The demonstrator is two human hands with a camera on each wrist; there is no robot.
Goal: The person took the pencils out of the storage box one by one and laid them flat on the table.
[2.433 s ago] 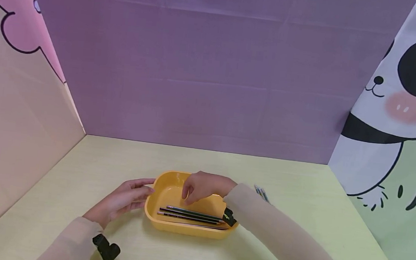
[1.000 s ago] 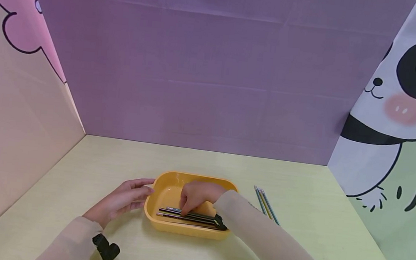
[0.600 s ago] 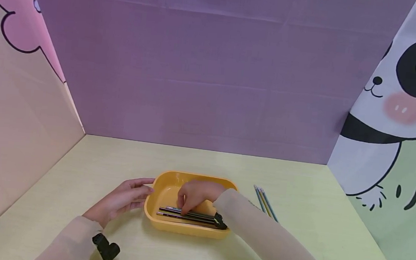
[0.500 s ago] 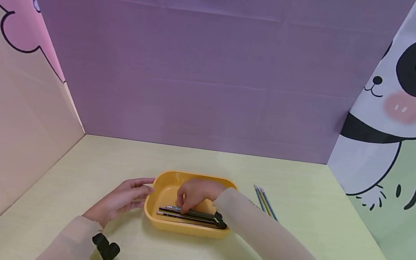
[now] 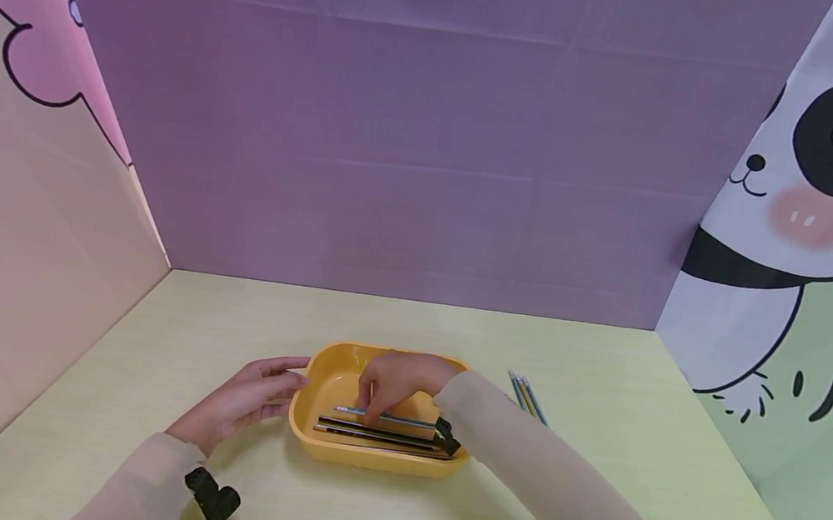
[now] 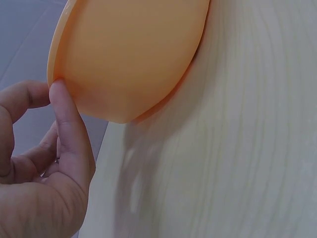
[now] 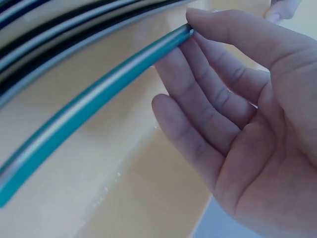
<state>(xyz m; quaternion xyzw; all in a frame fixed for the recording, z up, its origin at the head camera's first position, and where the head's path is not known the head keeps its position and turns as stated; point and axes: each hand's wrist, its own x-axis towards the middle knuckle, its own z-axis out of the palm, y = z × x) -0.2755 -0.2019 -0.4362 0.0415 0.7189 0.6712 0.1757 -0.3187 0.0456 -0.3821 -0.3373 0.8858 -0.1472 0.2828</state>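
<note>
In the head view my left hand (image 5: 252,399) is at the left end of a yellow plastic tray (image 5: 375,460). The left wrist view shows its thumb and index finger pinching the tray's rim (image 6: 53,54). My right hand (image 5: 401,380) is inside the tray, holding a blue-green pencil (image 5: 412,421) between thumb and fingers. Seen from the right wrist, this teal pencil (image 7: 94,99) slants away from the fingertips, apart from the darker ones. Several dark pencils (image 5: 370,434) lie side by side along the tray's near side, their right ends partly covered by my right wrist.
A few blue and yellow pencils (image 5: 526,396) lie on the pale wooden table (image 5: 246,310) right of the tray, partly behind my right sleeve (image 5: 556,458). A purple panel (image 5: 427,152) stands at the back, with printed panels on both sides.
My right hand has reached down to the pencils, then drawn the blue-green one slightly up and away from the dark bunch. The left hand has stayed at the tray's rim.
</note>
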